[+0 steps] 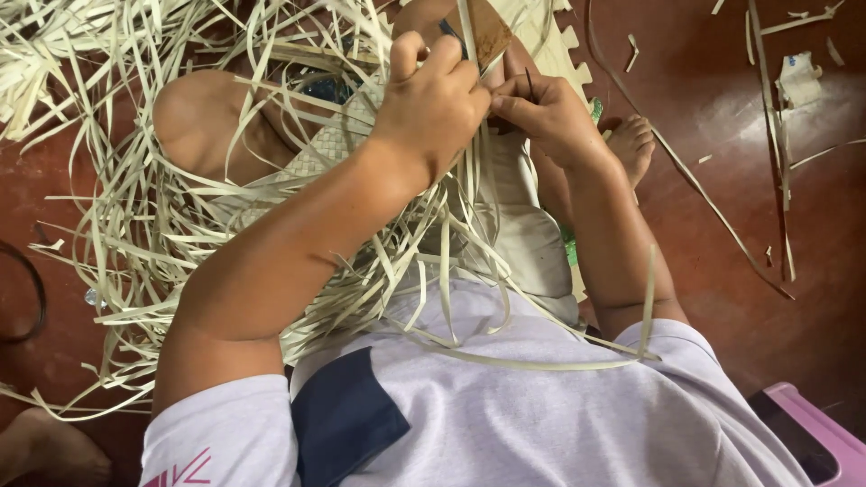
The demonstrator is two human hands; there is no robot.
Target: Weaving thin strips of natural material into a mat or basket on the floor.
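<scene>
I sit on the floor with a partly woven mat of pale palm strips [334, 144] across my lap. My left hand [437, 99] is closed around a bundle of strips near the top of the mat, beside a brown flat piece [492, 27]. My right hand [546, 113] pinches a thin dark strip [529, 83] right against the left hand. Loose long strips [144, 225] fan out over my knee [194, 113] and down to my shirt.
A dark red floor [722, 135] lies all around, with scattered strip offcuts [780, 135] at the right. A pink plastic stool edge [812, 424] sits at the bottom right. A dark cable loop [36, 289] lies at the left. My right foot [631, 140] rests beside the mat.
</scene>
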